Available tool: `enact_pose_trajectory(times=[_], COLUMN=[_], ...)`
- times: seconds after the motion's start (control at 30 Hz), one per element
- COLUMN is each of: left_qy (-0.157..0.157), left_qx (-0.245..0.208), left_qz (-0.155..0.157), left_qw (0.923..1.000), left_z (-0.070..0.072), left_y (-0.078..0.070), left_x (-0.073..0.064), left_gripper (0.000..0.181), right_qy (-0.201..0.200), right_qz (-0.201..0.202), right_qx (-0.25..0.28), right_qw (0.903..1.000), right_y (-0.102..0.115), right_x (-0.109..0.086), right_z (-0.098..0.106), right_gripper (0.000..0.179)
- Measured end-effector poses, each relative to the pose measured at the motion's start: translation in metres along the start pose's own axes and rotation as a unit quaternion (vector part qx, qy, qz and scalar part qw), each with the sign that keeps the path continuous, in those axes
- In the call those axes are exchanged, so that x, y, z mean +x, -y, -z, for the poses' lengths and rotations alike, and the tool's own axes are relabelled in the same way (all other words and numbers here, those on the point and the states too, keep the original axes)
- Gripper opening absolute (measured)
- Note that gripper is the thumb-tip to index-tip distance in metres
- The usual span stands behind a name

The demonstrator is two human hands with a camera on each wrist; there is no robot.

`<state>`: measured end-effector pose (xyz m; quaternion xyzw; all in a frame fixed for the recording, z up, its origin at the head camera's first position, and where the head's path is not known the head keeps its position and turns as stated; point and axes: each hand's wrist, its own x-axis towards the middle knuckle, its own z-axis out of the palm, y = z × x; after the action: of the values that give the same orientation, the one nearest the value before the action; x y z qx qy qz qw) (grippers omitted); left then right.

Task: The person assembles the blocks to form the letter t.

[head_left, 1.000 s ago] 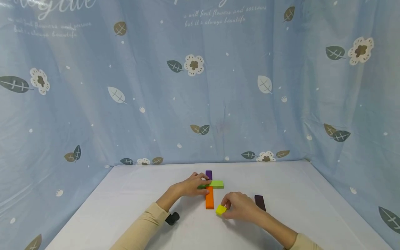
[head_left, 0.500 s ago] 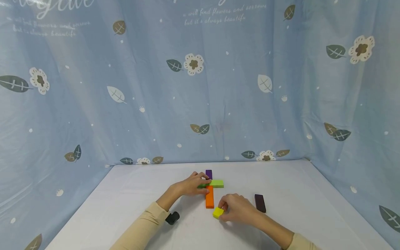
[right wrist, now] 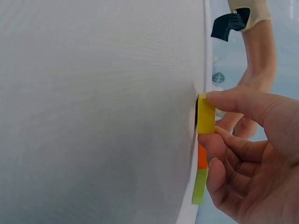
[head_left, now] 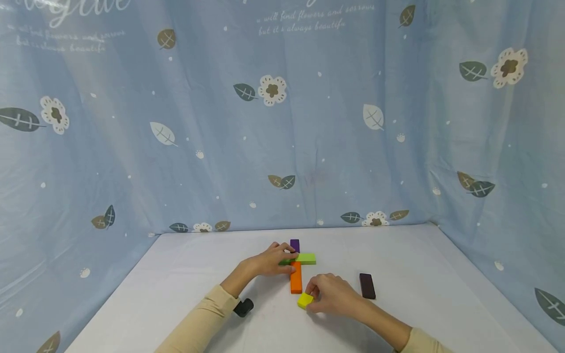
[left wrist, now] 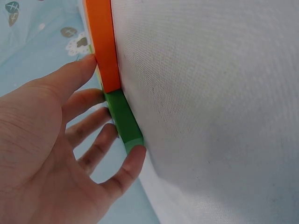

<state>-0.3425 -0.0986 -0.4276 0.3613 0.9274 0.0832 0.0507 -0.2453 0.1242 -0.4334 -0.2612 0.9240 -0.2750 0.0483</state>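
Observation:
My left hand [head_left: 273,260] rests over a cross-like layout of blocks on the white table. Its thumb touches the orange block [left wrist: 100,42], and the other fingers spread along the dark green block [left wrist: 124,116], the little finger at its end. A light green block [head_left: 306,259] lies to the right of the dark green one, and a purple block [head_left: 295,245] sits beyond them. Between thumb and fingers my right hand [head_left: 333,295] pinches a yellow block [right wrist: 206,115], close to the near end of the orange block, low over the table.
A dark brown block [head_left: 367,286] lies on the white table [head_left: 198,264] to the right of my right hand. The black wrist camera [head_left: 243,308] juts out below my left sleeve. A blue patterned curtain [head_left: 326,147] surrounds the table's back and sides.
My right hand has carried the yellow block a little to the left and slightly nearer, toward the front of the orange block. The left hand stays in place on the blocks.

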Motion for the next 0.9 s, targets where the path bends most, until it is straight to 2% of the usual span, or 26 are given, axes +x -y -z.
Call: enact_pose_trajectory(times=[0.9], left_qy=[0.006], left_qx=[-0.015], left_qz=[0.011], left_qw=[0.9998], left_z=[0.0022], left_y=[-0.0009], left_x=[-0.0008], left_gripper=[0.053], right_qy=[-0.008], right_qz=[-0.005], right_qx=[0.018], right_qw=[0.9998], right_y=[0.0040], right_x=[0.0018], right_z=[-0.0004], right_gripper=[0.027])
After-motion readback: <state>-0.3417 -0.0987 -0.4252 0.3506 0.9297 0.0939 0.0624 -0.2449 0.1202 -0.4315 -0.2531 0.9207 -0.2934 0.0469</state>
